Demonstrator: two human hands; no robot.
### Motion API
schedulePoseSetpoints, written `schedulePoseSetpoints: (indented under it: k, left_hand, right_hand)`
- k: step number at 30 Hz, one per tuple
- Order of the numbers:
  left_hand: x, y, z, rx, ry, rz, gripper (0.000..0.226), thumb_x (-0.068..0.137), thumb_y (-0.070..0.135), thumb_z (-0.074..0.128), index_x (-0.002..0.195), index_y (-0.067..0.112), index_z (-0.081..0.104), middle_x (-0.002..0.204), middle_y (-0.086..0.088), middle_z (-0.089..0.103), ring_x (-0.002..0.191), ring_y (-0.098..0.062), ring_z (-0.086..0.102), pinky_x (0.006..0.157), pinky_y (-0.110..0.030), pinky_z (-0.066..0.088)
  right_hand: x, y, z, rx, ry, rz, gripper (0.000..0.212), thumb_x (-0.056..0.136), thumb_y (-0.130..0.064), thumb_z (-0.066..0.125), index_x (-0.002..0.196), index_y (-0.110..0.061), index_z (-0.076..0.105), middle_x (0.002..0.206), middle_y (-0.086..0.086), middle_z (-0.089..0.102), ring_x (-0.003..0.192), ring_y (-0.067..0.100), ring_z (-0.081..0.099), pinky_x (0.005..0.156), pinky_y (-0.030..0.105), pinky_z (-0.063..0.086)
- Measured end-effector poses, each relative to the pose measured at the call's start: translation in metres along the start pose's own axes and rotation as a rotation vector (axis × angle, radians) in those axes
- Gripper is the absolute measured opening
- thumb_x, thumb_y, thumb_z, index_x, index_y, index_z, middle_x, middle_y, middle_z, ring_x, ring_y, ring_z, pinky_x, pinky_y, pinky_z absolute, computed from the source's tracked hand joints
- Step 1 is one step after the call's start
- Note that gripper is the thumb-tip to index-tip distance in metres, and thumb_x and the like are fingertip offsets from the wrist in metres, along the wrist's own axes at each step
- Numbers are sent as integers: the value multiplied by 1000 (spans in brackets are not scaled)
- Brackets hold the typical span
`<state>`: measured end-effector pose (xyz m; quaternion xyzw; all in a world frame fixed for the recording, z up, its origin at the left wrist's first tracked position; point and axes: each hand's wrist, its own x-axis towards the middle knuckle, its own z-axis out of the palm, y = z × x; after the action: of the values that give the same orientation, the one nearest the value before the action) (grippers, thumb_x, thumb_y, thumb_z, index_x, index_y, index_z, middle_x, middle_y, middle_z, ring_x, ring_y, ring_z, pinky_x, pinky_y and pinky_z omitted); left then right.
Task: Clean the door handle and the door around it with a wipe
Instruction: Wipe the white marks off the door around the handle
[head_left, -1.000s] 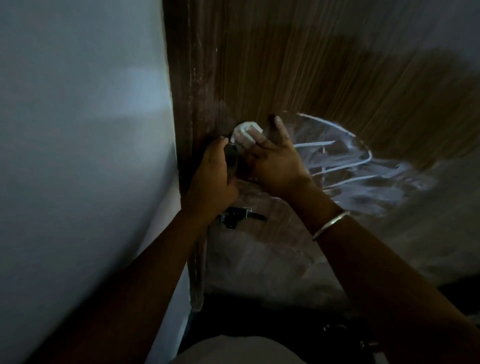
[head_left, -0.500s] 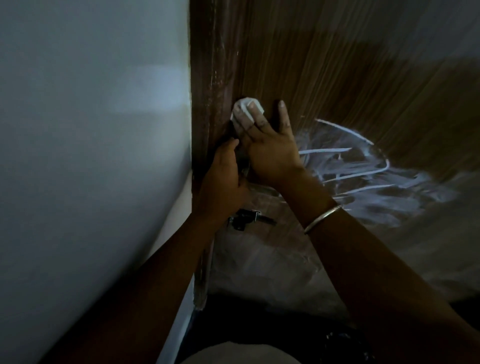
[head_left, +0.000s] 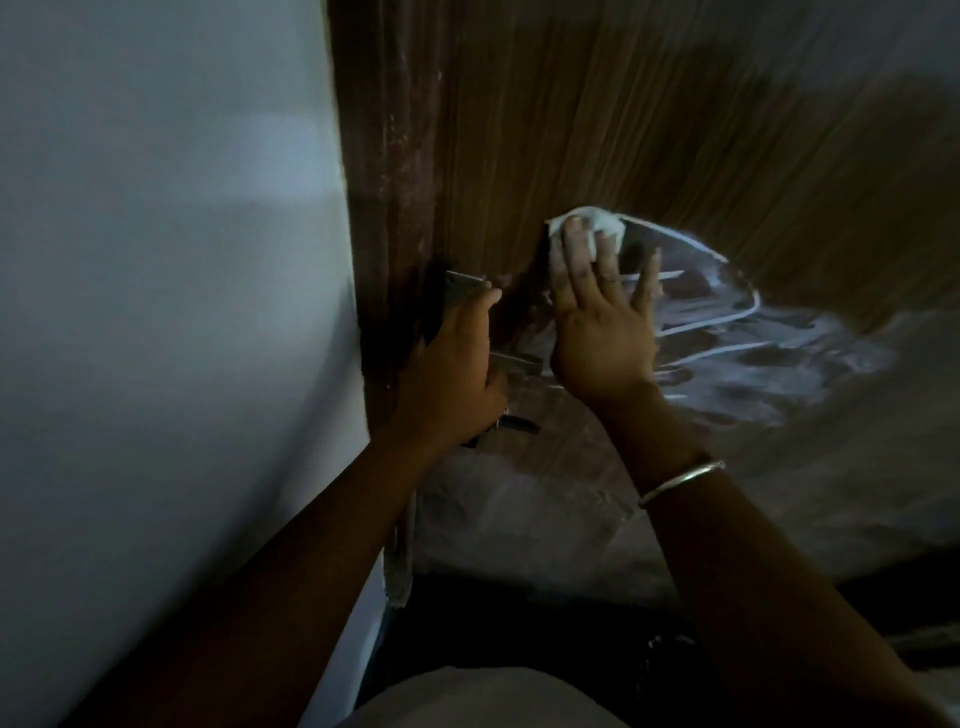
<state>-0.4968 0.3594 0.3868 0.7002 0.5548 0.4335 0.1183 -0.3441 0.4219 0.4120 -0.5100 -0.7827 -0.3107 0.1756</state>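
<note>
A brown wood-grain door (head_left: 597, 114) fills the upper right of the view. My left hand (head_left: 452, 364) is closed around the metal door handle (head_left: 465, 286) near the door's left edge. My right hand (head_left: 597, 317) lies flat against the door, just right of the handle. Its fingers press a crumpled white wipe (head_left: 587, 231) onto the wood. White wet streaks (head_left: 737, 332) curve across the door to the right of that hand. A dark latch piece (head_left: 511, 423) shows below my left hand.
A pale wall (head_left: 156, 312) takes up the whole left side, meeting the dark door frame (head_left: 384, 208). The lower door has a shiny grey smeared sheen (head_left: 545, 509). A thin metal bangle (head_left: 680, 483) circles my right wrist. The floor below is dark.
My right hand with the wipe has slid right and away from the handle, onto the open door face. My left hand stays on the handle, whose metal plate now shows.
</note>
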Motion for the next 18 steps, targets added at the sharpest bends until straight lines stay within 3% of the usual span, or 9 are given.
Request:
schedulePoseSetpoints:
  k: [2,4,7,9,11,13,15,18]
  left_hand:
    - [-1,3,1,-4,-17,27,69,77,7,57,139,17,26,146,-11,34,134,-25,32,107,-55,33]
    - [-1,6,1,-6,-20,23,68,79,7,56,139,17,27,147,-10,33,136,-25,30,107,-57,32]
    - [-1,10,1,18,-38,27,67,80,9,55,139,18,26,149,-8,30,138,-24,26,108,-56,30]
    - [0,15,5,38,-46,39,66,80,8,56,139,18,26,149,-9,30,137,-25,28,110,-52,30]
    - [3,22,8,63,-41,59,66,81,7,57,139,17,27,148,-10,31,134,-26,33,108,-38,29]
    - [6,31,13,90,-48,106,66,81,6,58,139,15,28,148,-11,32,134,-25,33,104,-29,25]
    - [8,35,16,101,-61,141,66,81,5,59,139,13,29,147,-12,34,134,-24,32,102,-24,22]
    - [9,35,17,81,-51,115,67,80,4,59,139,13,29,146,-12,34,132,-24,34,100,-23,24]
  right_hand:
    - [-3,9,1,-18,26,10,68,83,-22,33,148,-17,15,156,3,18,143,26,17,108,57,-10]
    - [-14,25,4,2,68,205,68,83,-26,34,148,-19,14,156,6,18,143,27,17,108,59,-8]
    - [-34,37,7,124,61,527,83,82,-32,54,148,-13,7,155,15,13,142,34,12,108,63,1]
    - [-39,26,7,159,3,486,82,79,-30,48,148,-11,8,155,17,11,142,37,10,109,62,2]
    - [-32,8,6,152,-38,319,77,77,-32,35,148,-11,12,155,15,14,142,36,12,109,61,1]
    - [-20,1,2,147,-14,208,73,79,-31,34,147,-13,15,155,11,17,142,33,14,109,61,1]
    - [-11,13,0,141,46,248,73,81,-27,42,148,-16,14,156,8,18,143,30,13,108,62,-1]
    - [-18,47,2,145,119,504,82,81,-25,56,148,-15,9,155,12,16,142,33,14,106,65,3]
